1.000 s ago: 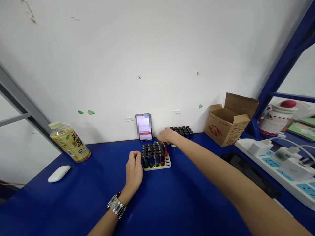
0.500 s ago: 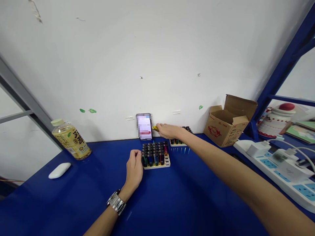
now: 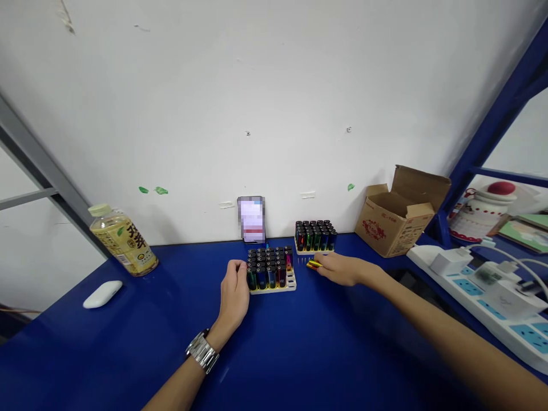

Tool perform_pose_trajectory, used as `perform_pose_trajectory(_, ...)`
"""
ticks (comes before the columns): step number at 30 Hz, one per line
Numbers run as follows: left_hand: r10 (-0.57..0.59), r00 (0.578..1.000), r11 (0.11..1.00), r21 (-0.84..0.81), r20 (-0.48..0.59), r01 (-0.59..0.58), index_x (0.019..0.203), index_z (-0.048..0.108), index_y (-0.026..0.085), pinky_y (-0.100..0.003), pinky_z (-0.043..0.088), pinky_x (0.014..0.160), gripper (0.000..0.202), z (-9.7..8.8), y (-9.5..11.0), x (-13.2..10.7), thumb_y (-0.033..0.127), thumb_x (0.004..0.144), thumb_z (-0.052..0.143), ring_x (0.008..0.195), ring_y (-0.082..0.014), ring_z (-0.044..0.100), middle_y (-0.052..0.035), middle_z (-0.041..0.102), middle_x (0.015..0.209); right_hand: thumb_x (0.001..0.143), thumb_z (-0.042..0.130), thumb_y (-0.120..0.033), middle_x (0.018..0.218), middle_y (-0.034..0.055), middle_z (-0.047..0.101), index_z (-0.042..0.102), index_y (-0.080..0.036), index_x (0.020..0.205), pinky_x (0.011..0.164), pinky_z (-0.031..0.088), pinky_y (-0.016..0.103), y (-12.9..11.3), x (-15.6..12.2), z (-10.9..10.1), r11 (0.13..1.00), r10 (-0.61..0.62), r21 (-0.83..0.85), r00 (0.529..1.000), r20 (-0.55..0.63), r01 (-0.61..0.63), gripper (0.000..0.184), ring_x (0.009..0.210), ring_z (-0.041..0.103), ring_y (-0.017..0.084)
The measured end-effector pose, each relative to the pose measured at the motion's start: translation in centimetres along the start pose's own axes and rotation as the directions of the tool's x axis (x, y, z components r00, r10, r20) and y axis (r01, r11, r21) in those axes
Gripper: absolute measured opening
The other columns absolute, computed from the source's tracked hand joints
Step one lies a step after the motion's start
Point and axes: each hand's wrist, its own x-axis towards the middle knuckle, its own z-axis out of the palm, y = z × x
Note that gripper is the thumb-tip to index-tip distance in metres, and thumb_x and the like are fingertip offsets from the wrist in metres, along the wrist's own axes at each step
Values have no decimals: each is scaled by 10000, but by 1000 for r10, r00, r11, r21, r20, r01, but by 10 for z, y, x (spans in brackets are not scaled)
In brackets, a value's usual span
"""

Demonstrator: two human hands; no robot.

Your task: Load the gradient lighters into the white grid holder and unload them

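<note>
A cream tray packed with upright lighters stands on the blue table. My left hand, with a metal watch on its wrist, curls against the tray's left side. A second tray of lighters stands further back by the wall. My right hand rests low on the table in front of that tray, fingers pinched on a yellow lighter.
A phone leans on the wall behind the trays. A tea bottle and a white mouse lie at the left. An open cardboard box and a white power strip with chargers stand at the right.
My right hand lifted a yellow lighter from behind the near tray, then swung right and down to the table in front of the far tray. My left hand stayed put.
</note>
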Motion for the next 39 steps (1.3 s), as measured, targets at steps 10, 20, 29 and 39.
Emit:
perform_pose_trajectory(10, -11, 1000, 1000, 13, -5, 11, 793, 494, 228, -298, 374, 606, 286, 1, -1, 1, 453, 873, 336, 633, -187, 506, 22, 525, 650, 886, 548, -374, 770, 32, 640, 484, -202, 1129, 585, 375, 252, -3, 1, 1, 992, -11, 119, 963, -271, 45, 304, 664, 609, 196)
perform_pose_trajectory(20, 9, 1000, 1000, 29, -8, -8, 788, 499, 225, -300, 386, 603, 296, 0, 1, 0, 451, 877, 330, 645, -190, 521, 13, 546, 666, 652, 753, -446, 451, -117, 482, 378, -234, 785, 339, 285, 183, -34, 18, 15, 338, 314, 856, 811, -495, 392, 451, 312, 384, 68)
perform_pose_trajectory(29, 5, 1000, 999, 43, -14, -5, 762, 502, 226, -288, 378, 596, 280, 1, 2, 1, 423, 874, 337, 633, -181, 516, 22, 533, 638, 512, 845, -385, 422, -85, 418, 568, -163, 609, 340, 198, 198, -30, 23, 37, 247, 405, 908, 815, -414, 339, 368, 358, 300, 44)
perform_pose_trajectory(39, 3, 1000, 998, 56, 6, -4, 796, 507, 227, -294, 392, 633, 290, 1, -1, 1, 428, 885, 318, 682, -187, 534, 16, 556, 681, 555, 818, -318, 466, -68, 422, 580, -161, 599, 381, 178, 223, -28, 16, 53, 46, 493, 917, 789, -366, 397, 289, 391, 269, 42)
